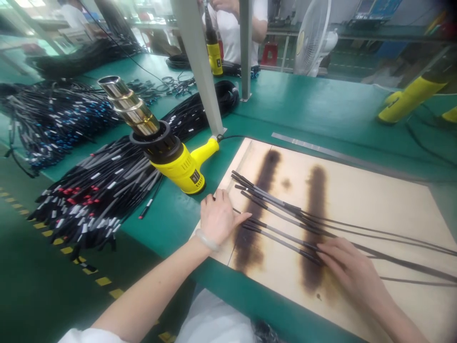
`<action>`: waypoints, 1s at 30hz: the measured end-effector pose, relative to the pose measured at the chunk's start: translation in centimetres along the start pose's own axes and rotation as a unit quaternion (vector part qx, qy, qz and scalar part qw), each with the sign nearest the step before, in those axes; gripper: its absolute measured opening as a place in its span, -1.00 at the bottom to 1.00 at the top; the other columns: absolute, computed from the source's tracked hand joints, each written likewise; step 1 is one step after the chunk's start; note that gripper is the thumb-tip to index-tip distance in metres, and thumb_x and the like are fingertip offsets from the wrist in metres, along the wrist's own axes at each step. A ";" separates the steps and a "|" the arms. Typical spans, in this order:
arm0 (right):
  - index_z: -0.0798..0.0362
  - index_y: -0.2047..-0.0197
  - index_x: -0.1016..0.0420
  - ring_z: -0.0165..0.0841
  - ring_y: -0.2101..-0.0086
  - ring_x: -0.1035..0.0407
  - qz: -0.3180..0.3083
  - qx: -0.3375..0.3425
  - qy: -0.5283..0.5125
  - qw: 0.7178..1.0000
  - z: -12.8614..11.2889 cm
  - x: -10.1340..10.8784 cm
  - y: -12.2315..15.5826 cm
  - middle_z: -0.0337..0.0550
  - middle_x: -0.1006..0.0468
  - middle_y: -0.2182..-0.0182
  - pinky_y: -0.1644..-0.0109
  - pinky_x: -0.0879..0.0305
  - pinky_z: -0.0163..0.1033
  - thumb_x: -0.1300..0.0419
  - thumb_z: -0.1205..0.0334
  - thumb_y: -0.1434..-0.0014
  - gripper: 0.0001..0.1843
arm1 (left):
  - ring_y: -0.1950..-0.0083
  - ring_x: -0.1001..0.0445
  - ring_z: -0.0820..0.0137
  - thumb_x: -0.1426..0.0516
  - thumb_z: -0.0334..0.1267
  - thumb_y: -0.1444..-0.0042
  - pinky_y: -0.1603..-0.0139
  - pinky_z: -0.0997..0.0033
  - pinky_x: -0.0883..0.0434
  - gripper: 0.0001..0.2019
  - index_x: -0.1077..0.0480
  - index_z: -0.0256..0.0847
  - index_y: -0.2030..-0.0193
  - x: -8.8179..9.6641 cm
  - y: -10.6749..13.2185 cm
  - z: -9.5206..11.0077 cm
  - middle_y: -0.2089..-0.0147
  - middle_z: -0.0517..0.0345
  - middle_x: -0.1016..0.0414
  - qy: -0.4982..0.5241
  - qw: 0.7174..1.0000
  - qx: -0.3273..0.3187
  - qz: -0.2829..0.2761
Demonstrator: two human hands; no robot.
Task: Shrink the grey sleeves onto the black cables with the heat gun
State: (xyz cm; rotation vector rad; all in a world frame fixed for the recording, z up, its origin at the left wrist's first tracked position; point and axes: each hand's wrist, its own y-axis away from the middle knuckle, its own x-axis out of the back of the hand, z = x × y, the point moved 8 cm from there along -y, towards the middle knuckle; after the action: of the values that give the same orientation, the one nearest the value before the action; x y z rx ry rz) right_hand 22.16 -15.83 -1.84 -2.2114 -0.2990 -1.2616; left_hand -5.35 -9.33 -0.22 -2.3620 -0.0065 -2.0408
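Both my hands lie open and flat, clamped on nothing. My left hand (219,216), lower middle of the frame, rests its fingertips by the near ends of the black cables (278,209), and my right hand (352,269), lower right, presses on their run, I'd say to hold them side by side across the wooden board (374,195) and its scorch marks (316,200). The yellow heat gun (171,159) stands nozzle-up just left of the board, likely so the hot metal is clear of the green bench (314,109), with cable bundles (103,190) heaped at left. A co-worker (232,28) in white is at the top edge and a fan (314,33) at upper right.
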 end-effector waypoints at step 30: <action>0.16 0.15 -0.37 -0.41 0.22 -0.29 0.063 -0.036 0.028 0.997 1.2 0.8 -0.6 -0.09 -0.39 0.26 0.16 -0.27 -0.33 -0.12 0.33 -0.17 -0.83 | 0.05 -0.31 0.20 0.03 -0.23 -0.20 0.13 0.24 -0.27 -0.77 -0.28 -0.26 0.06 1.6 -1.5 -0.3 0.09 -0.03 -0.32 0.062 0.991 -0.113 0.039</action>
State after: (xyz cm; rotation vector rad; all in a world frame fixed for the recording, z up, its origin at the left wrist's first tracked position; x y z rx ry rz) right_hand 23.17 -14.74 -1.45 -2.2120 -0.0931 -1.2821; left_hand -5.47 -7.90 1.46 -2.3047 0.3318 -2.2544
